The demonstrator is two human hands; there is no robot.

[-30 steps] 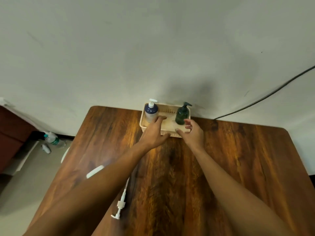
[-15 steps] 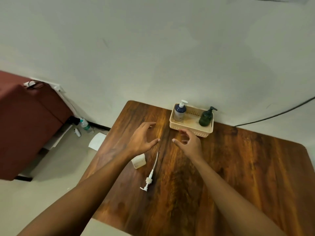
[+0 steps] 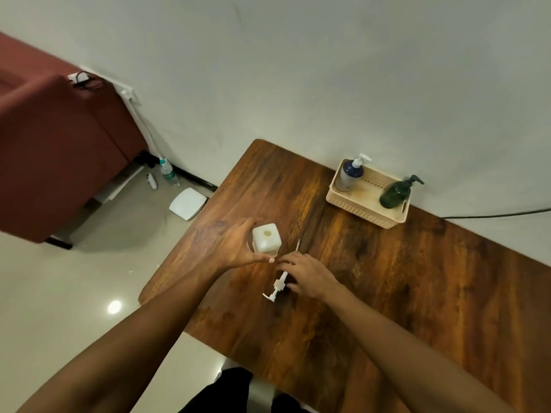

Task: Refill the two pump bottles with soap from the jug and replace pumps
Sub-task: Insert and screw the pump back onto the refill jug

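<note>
Now the left hand [image 3: 235,248] is gripping the white jug [image 3: 267,241], and the right hand [image 3: 310,277] is pinching the loose pump [image 3: 278,286].

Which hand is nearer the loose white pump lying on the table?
Right. The right hand pinches the loose pump; the left hand is just left of it, gripping the white jug.

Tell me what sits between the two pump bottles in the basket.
Nothing. In the head view, only the bare floor of the basket separates the blue bottle from the green bottle.
</note>
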